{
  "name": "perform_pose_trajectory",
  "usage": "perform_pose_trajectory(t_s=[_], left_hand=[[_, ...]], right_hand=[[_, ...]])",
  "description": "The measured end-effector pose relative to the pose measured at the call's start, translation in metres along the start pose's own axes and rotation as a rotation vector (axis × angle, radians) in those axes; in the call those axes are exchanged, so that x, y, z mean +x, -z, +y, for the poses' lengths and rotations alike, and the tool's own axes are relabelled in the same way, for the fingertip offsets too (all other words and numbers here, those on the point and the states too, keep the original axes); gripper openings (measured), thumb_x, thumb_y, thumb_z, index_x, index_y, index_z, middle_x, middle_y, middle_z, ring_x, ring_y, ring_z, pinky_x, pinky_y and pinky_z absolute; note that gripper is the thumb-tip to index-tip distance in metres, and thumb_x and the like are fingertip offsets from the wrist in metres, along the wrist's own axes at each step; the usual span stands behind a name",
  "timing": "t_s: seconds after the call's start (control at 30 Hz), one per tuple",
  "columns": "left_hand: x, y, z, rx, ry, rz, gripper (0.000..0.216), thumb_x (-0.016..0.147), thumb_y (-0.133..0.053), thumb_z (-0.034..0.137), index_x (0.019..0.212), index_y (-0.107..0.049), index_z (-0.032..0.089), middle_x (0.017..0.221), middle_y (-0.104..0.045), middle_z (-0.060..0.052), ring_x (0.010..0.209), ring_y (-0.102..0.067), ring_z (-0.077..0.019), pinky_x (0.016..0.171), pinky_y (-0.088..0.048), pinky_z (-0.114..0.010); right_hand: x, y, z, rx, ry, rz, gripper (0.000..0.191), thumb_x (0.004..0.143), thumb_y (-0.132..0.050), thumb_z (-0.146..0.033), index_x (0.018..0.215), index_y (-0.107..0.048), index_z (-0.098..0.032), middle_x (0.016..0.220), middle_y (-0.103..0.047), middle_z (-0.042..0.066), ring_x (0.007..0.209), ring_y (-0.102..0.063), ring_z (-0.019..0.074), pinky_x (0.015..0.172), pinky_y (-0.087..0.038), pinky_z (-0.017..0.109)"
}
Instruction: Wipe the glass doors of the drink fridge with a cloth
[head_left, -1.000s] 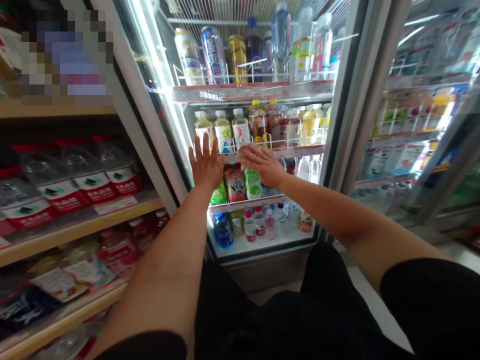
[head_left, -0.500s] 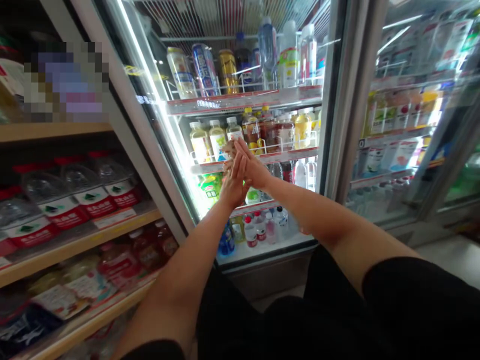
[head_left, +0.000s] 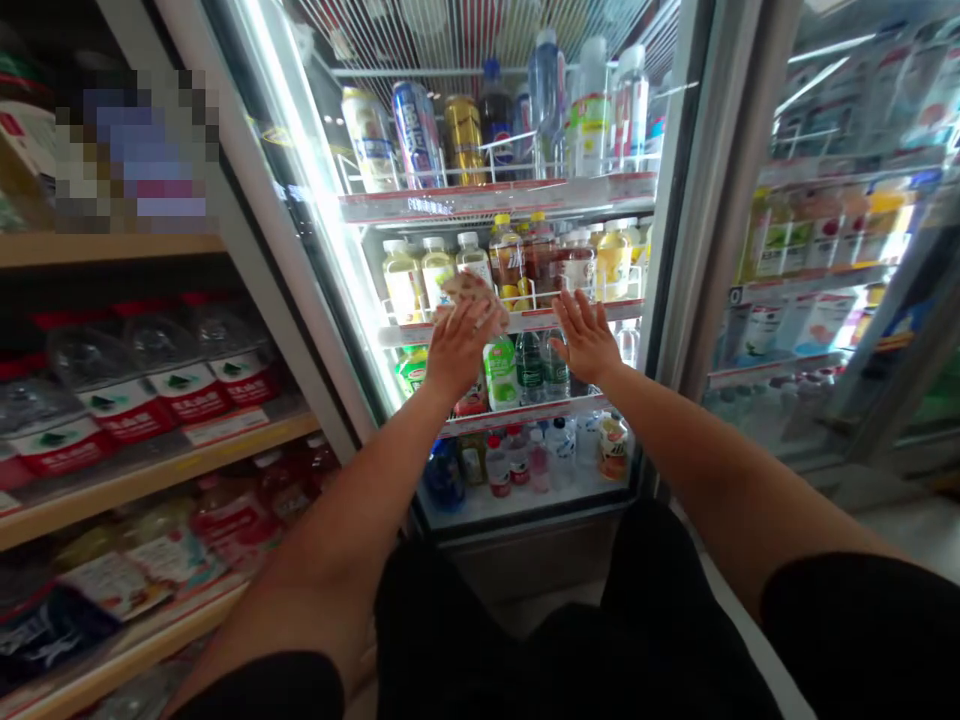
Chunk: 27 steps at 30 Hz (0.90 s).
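Note:
Both my arms reach out toward a lit drinks cooler (head_left: 487, 200). My left hand (head_left: 456, 350) is raised with its fingers stretched up and blurred at the tips, in front of the rail of the second shelf. My right hand (head_left: 586, 338) is beside it, a hand's width away, palm forward, fingers spread, holding nothing. Between and behind the hands stands a green-labelled bottle (head_left: 501, 372). Juice and tea bottles (head_left: 510, 262) line the shelf just above the hands. Neither hand touches a bottle.
Cans and tall bottles (head_left: 465, 135) fill the top cooler shelf, small bottles (head_left: 517, 460) the bottom one. A wooden rack (head_left: 225, 445) at the left carries large water bottles (head_left: 172, 375). A glass-fronted cooler (head_left: 825, 250) stands at the right. My black-clad legs (head_left: 562, 640) are below.
My hands came together palm to palm in front of the cooler half a second ago and have now moved apart again. The camera view shifted slightly.

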<state>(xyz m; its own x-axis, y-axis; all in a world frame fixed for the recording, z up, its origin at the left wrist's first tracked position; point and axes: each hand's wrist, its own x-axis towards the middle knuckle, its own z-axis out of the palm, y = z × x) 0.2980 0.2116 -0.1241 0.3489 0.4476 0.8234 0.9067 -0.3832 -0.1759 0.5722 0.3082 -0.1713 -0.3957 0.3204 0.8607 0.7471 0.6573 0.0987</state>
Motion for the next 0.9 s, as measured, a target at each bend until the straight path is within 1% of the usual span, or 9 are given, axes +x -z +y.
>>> perform_pose_trajectory(t_s=[0.07,0.13,0.27,0.33,0.4,0.53,0.67,0.77,0.9], left_hand=[[0.020,0.015,-0.012,0.022,0.047,0.062,0.057,0.102,-0.042,0.015,0.156,-0.053,0.027,0.168,-0.040,-0.003,0.163,-0.021,-0.0291,0.136,-0.014,-0.056],[0.025,0.022,-0.021,0.041,0.083,0.108,0.058,0.103,-0.038,0.016,0.159,-0.048,0.024,0.172,-0.033,-0.002,0.165,-0.009,-0.0296,0.137,-0.010,-0.059],[-0.020,0.008,-0.019,0.052,0.060,0.099,0.052,0.106,-0.034,0.018,0.154,-0.054,0.022,0.166,-0.045,-0.004,0.164,-0.014,-0.0291,0.134,-0.023,-0.059],[-0.046,-0.006,-0.015,0.063,0.010,0.077,0.050,0.106,-0.036,0.017,0.149,-0.060,0.027,0.161,-0.051,-0.004,0.163,-0.019,-0.0277,0.133,-0.028,-0.057],[-0.056,-0.013,-0.016,0.105,-0.025,0.098,0.048,0.105,-0.042,0.016,0.146,-0.063,0.031,0.159,-0.053,-0.004,0.162,-0.022,-0.0272,0.132,-0.031,-0.056],[-0.022,-0.001,-0.028,0.201,0.003,0.205,0.049,0.106,-0.047,0.016,0.150,-0.058,0.032,0.165,-0.045,-0.004,0.163,-0.021,-0.0303,0.132,-0.022,-0.062],[0.003,0.017,-0.036,0.213,0.076,0.227,0.053,0.106,-0.049,0.019,0.157,-0.050,0.029,0.171,-0.035,-0.005,0.164,-0.016,-0.0319,0.132,-0.015,-0.065],[-0.025,0.014,-0.029,0.178,0.085,0.137,0.051,0.104,-0.050,0.020,0.154,-0.055,0.027,0.168,-0.039,-0.008,0.164,-0.016,-0.0321,0.134,-0.016,-0.062],[-0.073,0.001,-0.018,0.142,0.086,0.057,0.047,0.103,-0.050,0.018,0.146,-0.064,0.033,0.159,-0.052,-0.009,0.161,-0.026,-0.0331,0.132,-0.018,-0.066]], right_hand=[[0.000,-0.006,-0.005,0.028,-0.029,0.009,0.072,0.107,-0.039,-0.047,0.171,-0.013,-0.026,0.177,-0.023,0.010,0.166,-0.012,0.0326,0.133,-0.010,0.069],[-0.001,-0.009,-0.010,0.041,-0.072,0.007,0.075,0.107,-0.040,-0.049,0.171,-0.011,-0.024,0.177,-0.021,0.012,0.166,-0.011,0.0350,0.131,-0.010,0.073],[0.002,-0.002,-0.021,0.041,-0.098,0.058,0.076,0.107,-0.039,-0.047,0.172,-0.007,-0.025,0.176,-0.024,0.013,0.165,-0.017,0.0359,0.130,-0.012,0.074],[0.014,0.006,-0.026,0.019,-0.129,0.103,0.073,0.108,-0.035,-0.043,0.172,-0.004,-0.024,0.176,-0.024,0.012,0.164,-0.021,0.0329,0.132,-0.012,0.070],[0.031,0.014,-0.030,-0.025,-0.211,0.117,0.073,0.109,-0.031,-0.043,0.172,-0.004,-0.021,0.177,-0.021,0.012,0.165,-0.018,0.0308,0.133,-0.010,0.067],[0.060,0.023,-0.037,-0.087,-0.330,0.064,0.074,0.108,-0.028,-0.046,0.171,-0.010,-0.013,0.179,-0.013,0.010,0.167,-0.007,0.0303,0.134,-0.009,0.063],[0.062,0.025,-0.040,-0.100,-0.339,0.012,0.073,0.108,-0.027,-0.048,0.171,-0.014,-0.012,0.179,-0.012,0.010,0.167,-0.006,0.0301,0.135,-0.008,0.061],[0.058,0.027,-0.040,-0.098,-0.320,0.006,0.072,0.110,-0.024,-0.048,0.170,-0.014,-0.010,0.179,-0.011,0.011,0.167,-0.005,0.0304,0.134,-0.006,0.060],[0.058,0.027,-0.038,-0.102,-0.316,-0.026,0.072,0.109,-0.024,-0.046,0.171,-0.012,-0.010,0.180,-0.008,0.010,0.167,-0.003,0.0294,0.135,-0.004,0.058]])
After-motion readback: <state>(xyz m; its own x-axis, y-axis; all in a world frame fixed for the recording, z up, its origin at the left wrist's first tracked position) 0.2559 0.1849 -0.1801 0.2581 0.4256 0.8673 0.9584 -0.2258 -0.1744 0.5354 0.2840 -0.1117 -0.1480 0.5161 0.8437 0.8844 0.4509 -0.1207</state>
